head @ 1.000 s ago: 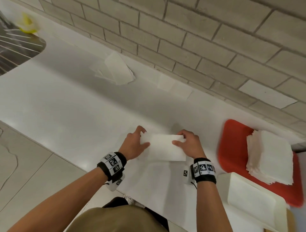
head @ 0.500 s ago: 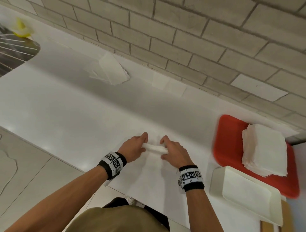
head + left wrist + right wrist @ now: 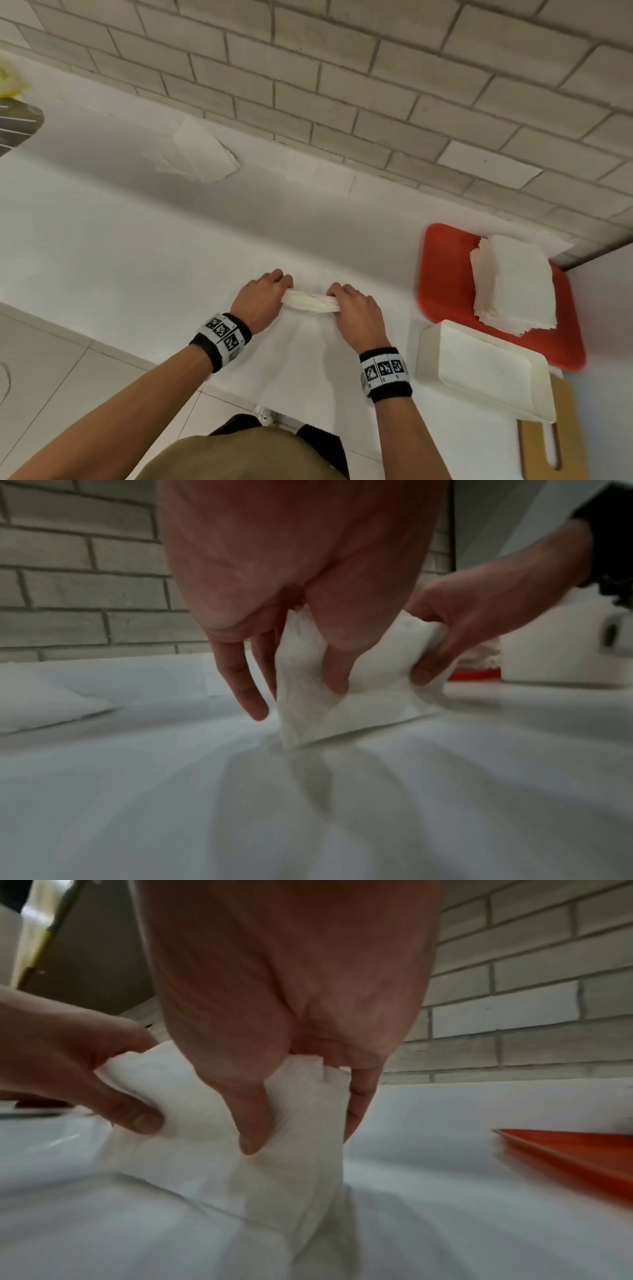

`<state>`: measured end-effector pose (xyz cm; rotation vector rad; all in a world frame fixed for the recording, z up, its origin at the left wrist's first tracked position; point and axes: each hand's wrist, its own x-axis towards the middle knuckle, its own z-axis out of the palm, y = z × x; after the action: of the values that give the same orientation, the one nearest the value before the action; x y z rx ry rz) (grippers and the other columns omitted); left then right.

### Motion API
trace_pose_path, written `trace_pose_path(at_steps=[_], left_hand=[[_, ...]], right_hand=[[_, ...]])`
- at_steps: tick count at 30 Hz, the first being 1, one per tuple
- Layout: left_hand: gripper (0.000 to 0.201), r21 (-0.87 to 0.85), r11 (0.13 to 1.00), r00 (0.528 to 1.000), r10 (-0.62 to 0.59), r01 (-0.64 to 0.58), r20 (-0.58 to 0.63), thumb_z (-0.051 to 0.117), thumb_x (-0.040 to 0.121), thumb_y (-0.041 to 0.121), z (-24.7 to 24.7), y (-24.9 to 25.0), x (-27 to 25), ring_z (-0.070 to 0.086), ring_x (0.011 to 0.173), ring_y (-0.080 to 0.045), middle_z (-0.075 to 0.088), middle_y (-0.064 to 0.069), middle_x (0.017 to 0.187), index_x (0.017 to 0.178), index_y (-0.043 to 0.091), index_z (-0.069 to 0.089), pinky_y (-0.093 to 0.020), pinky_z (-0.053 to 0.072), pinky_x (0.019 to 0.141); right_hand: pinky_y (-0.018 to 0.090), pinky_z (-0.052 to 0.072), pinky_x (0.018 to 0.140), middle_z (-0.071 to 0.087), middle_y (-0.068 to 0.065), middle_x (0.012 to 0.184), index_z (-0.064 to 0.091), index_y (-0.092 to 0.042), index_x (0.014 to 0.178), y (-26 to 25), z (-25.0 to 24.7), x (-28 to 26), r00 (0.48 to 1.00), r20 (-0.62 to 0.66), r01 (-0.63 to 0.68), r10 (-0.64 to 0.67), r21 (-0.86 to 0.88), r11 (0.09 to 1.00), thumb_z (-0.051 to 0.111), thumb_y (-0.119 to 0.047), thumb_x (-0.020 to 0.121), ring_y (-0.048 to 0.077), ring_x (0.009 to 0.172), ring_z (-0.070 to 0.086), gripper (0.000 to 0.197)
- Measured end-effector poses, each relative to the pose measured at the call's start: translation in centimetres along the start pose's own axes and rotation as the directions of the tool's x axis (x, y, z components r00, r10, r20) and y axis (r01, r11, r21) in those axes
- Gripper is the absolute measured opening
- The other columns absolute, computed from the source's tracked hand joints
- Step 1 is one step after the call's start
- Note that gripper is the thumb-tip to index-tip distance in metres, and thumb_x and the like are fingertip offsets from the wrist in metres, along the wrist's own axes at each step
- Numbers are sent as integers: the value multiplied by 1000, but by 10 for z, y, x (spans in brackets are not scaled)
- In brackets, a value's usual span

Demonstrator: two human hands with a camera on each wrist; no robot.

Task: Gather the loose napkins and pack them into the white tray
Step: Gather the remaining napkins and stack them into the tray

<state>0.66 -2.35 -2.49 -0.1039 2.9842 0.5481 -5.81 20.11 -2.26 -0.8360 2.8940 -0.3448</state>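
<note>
A small stack of white napkins (image 3: 310,302) stands on edge on the white counter, pinched from both ends. My left hand (image 3: 267,294) grips its left end, thumb in front and fingers behind (image 3: 301,685). My right hand (image 3: 352,305) grips the right end the same way (image 3: 294,1123). The white tray (image 3: 486,373) lies to the right of my right wrist, with napkins lying flat inside. A tall pile of napkins (image 3: 513,284) rests on a red tray (image 3: 442,270) behind it. More loose napkins (image 3: 202,154) lie far left by the brick wall.
Flat napkins (image 3: 318,173) lie against the wall at the middle. A wooden cutting board (image 3: 548,445) sticks out under the white tray. A dark sink (image 3: 17,126) sits at the far left. The counter's front edge runs just below my wrists.
The napkin stack lay flat under both hands a second ago; now it is turned up on edge and squeezed between them. The hands have moved closer together.
</note>
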Motion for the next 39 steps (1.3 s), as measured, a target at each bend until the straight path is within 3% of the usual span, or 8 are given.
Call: trace_pose_path(at_steps=[4, 6, 11, 17, 23, 31, 35, 39], left_hand=[[24, -322, 945, 997, 45, -62, -60, 71, 88, 6, -34, 18, 3, 65, 81, -21, 70, 6, 93, 106, 21, 66, -36, 52, 70], [21, -471, 873, 992, 99, -125, -80, 77, 89, 9, -52, 42, 4, 67, 77, -13, 73, 9, 88, 104, 21, 68, -29, 49, 67], [42, -719, 676, 987, 135, -158, -91, 80, 95, 34, -62, 136, 12, 74, 105, -4, 76, 20, 117, 136, 30, 66, -27, 58, 90], [36, -734, 665, 989, 132, -136, -63, 70, 102, 42, -19, 252, 17, 70, 99, -2, 76, 17, 113, 135, 30, 67, -20, 54, 81], [37, -193, 981, 991, 52, -27, 125, 61, 103, 49, 75, 311, 26, 45, 114, -29, 53, -6, 118, 115, 14, 68, -43, 47, 97], [43, 14, 1000, 1000, 11, -11, -22, 78, 87, 47, 88, 335, 20, 43, 108, -32, 47, -9, 115, 107, 11, 65, -42, 48, 88], [41, -90, 951, 940, 272, -295, -206, 85, 82, 15, 75, 354, 19, 49, 96, -27, 49, -7, 113, 114, 13, 60, -42, 54, 73], [33, 68, 891, 871, 419, -449, 257, 71, 99, 28, 78, 379, 32, 54, 115, -26, 54, -4, 124, 129, 18, 61, -42, 56, 82]], right_hand=[[33, 50, 73, 71, -12, 102, 66, -29, 112, 24, -49, -21, 990, -84, -77, 112, 346, 935, 73, -8, 93, 11, 90, 67, 29], [17, 51, 80, 75, -19, 103, 68, -29, 114, 42, -82, -43, 967, -164, -77, 195, 540, 838, 81, -8, 91, -1, 93, 68, 34], [19, 60, 90, 75, -18, 120, 58, -35, 133, 92, -144, -115, 828, -230, -99, 511, 838, 537, 83, -13, 95, 0, 109, 73, 50], [25, 63, 94, 77, -12, 123, 51, -32, 142, 167, -172, -183, 712, -212, -132, 669, 896, 425, 78, -9, 99, 3, 115, 74, 56], [43, 63, 90, 76, 5, 117, 38, -44, 153, 241, -121, -212, 705, -86, -493, 704, 655, 573, 78, -8, 97, 23, 104, 75, 78], [30, 47, 68, 73, 14, 104, 52, -15, 147, 253, -115, -213, 783, -242, -521, 573, 248, 817, 80, -6, 94, 32, 93, 70, 60], [33, 52, 72, 65, 9, 119, 65, -20, 128, 241, -130, -209, 799, -370, -430, 474, 201, 880, 82, -15, 94, 30, 95, 67, 39], [38, 54, 91, 49, 3, 130, 55, -33, 131, 247, -109, -186, 888, 97, -460, 450, 206, 864, 81, -21, 94, 27, 116, 58, 47]])
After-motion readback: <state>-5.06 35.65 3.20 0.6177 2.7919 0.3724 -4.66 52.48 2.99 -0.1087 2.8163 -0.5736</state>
